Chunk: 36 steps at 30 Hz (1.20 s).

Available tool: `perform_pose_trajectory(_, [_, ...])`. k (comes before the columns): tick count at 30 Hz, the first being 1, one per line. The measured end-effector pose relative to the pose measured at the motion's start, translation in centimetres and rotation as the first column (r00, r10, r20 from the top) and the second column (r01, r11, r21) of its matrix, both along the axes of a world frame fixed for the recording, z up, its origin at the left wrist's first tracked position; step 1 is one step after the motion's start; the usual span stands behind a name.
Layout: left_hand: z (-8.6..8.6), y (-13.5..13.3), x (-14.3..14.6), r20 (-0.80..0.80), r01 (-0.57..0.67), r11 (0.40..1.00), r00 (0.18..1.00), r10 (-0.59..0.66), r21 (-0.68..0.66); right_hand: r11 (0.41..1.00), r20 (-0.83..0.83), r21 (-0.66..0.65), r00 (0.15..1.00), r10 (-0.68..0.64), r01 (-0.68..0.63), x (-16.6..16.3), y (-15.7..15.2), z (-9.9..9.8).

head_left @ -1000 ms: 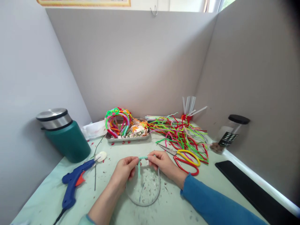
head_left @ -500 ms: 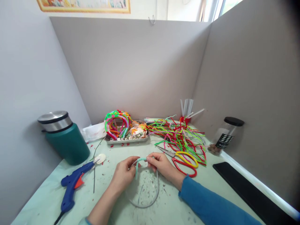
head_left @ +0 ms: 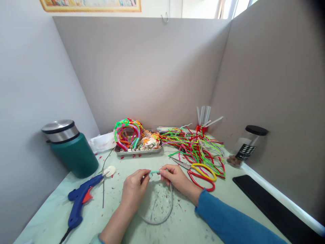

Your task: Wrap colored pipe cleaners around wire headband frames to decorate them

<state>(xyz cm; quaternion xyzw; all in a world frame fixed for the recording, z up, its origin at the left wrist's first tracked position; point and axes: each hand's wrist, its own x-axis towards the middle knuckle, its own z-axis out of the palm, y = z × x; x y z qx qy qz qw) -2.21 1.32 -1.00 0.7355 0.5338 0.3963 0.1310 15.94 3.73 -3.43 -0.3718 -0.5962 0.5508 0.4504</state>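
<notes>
Between my hands stretches a short mint-green pipe cleaner (head_left: 154, 172), wrapped around the top of a thin pale grey ring (head_left: 171, 203). My left hand (head_left: 133, 187) is closed, pinching the pipe cleaner near the left end of the wrapped part. On the other side, thumb and fingers of my right hand (head_left: 176, 178) are shut around the ring and the wrapping. The ring's loop hangs below my hands, close over the stained table; its left side is partly hidden by my left hand. Scissors (head_left: 203, 174) with yellow and red handles lie just beyond my right hand.
A blue glue gun (head_left: 80, 200) lies at left, its nozzle by a white disc (head_left: 110, 170). Behind it stands a green flask (head_left: 74, 154). A metal tray (head_left: 138, 153) holds colourful rings; pipe cleaners (head_left: 195, 142) are heaped beside it. At right are a jar (head_left: 245, 149) and a black strip (head_left: 269, 203).
The mint-green pipe cleaner's loose end, which hung down beside my left fingers, no longer dangles there. My left hand has moved slightly, its fingertips now up at the wrapped part.
</notes>
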Motion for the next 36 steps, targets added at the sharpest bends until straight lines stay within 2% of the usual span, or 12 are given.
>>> perform_pose_trajectory(2, [0.22, -0.02, 0.2, 0.067, -0.031, 0.999, 0.997, 0.033, -0.045, 1.0, 0.003, -0.001, 1.0, 0.005, -0.005, 0.01, -0.04, 0.03])
perform_pose_trajectory(5, [0.52, 0.02, 0.41, 0.175, -0.034, 0.98, 0.982, 0.07, -0.198, 1.0, 0.02, -0.004, 1.0, 0.007, -0.007, 0.02, -0.06, 0.05])
perform_pose_trajectory(8, [0.59, 0.18, 0.37, 0.316, 0.037, 0.929, 0.945, 0.088, -0.369, 1.0, 0.024, -0.001, 1.0, 0.018, -0.018, 0.03, -0.07, 0.02])
perform_pose_trajectory(12, [0.43, 0.4, 0.14, 0.456, 0.157, 0.858, 0.884, 0.099, -0.49, 0.999, 0.02, 0.02, 0.999, 0.044, -0.045, 0.02, -0.13, 0.17])
perform_pose_trajectory(15, [0.28, 0.47, 0.12, 0.473, 0.183, 0.826, 0.874, 0.113, -0.534, 0.999, 0.032, 0.009, 0.999, 0.04, -0.04, -0.05, -0.16, 0.36])
perform_pose_trajectory(21, [0.23, 0.38, 0.34, 0.432, 0.136, 0.849, 0.894, 0.116, -0.51, 1.0, 0.022, -0.007, 1.0, -0.017, 0.017, -0.12, -0.17, 0.4])
perform_pose_trajectory(26, [0.5, 0.21, 0.28, 0.591, 0.256, 0.763, 0.782, 0.197, -0.593, 1.0, 0.016, -0.001, 1.0, 0.025, -0.025, -0.05, -0.22, 0.33])
perform_pose_trajectory(28, [0.48, 0.27, 0.23, 0.613, 0.287, 0.74, 0.762, 0.208, -0.608, 1.0, 0.017, 0.003, 0.999, 0.03, -0.03, -0.03, -0.2, 0.33])
perform_pose_trajectory(30, [0.4, 0.35, 0.19, 0.582, 0.255, 0.748, 0.785, 0.21, -0.613, 1.0, 0.012, 0.005, 1.0, 0.022, -0.022, -0.02, -0.15, 0.35])
perform_pose_trajectory(32, [0.39, 0.37, 0.14, 0.496, 0.143, 0.802, 0.843, 0.208, -0.58, 1.0, 0.006, 0.007, 1.0, 0.002, -0.002, -0.03, -0.11, 0.39])
perform_pose_trajectory(34, [0.53, 0.24, 0.07, 0.367, -0.027, 0.887, 0.904, 0.219, -0.462, 1.0, 0.0, 0.005, 1.0, -0.018, 0.018, -0.05, -0.09, 0.46])
perform_pose_trajectory(36, [0.75, -0.02, 0.03, 0.232, -0.178, 0.953, 0.944, 0.236, -0.246, 0.999, -0.009, 0.0, 0.999, -0.032, 0.032, -0.07, -0.1, 0.52])
